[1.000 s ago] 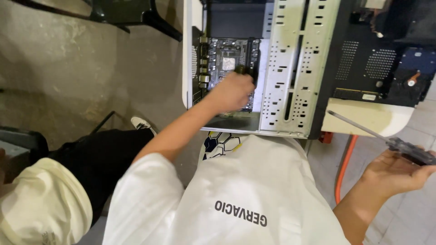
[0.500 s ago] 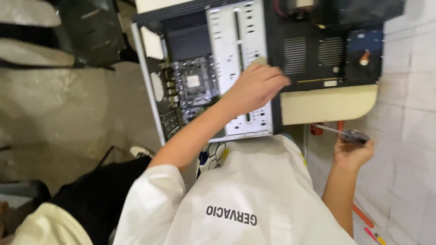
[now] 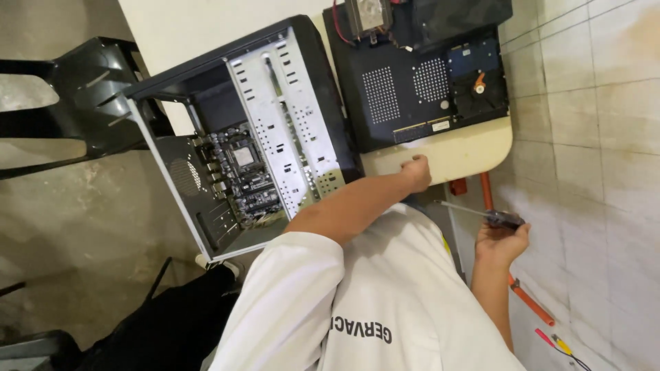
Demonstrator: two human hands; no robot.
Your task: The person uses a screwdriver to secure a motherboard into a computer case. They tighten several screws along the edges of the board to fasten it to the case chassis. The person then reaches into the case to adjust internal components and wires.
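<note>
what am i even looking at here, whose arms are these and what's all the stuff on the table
This is one picture from a camera worn on a person's head, looking down, so you see their own white shirt and both arms from above.

The left hand reaches forward and rests on the rounded edge of a cream table. The right hand is held beside the tiled wall and grips a screwdriver by its dark handle, the thin shaft pointing back toward the body.

On the table lies an open computer case on its side, with its circuit board showing inside. Next to it lies a black perforated panel with a hard drive on top. A black plastic chair stands to the left, and an orange pipe runs along the floor.
</note>
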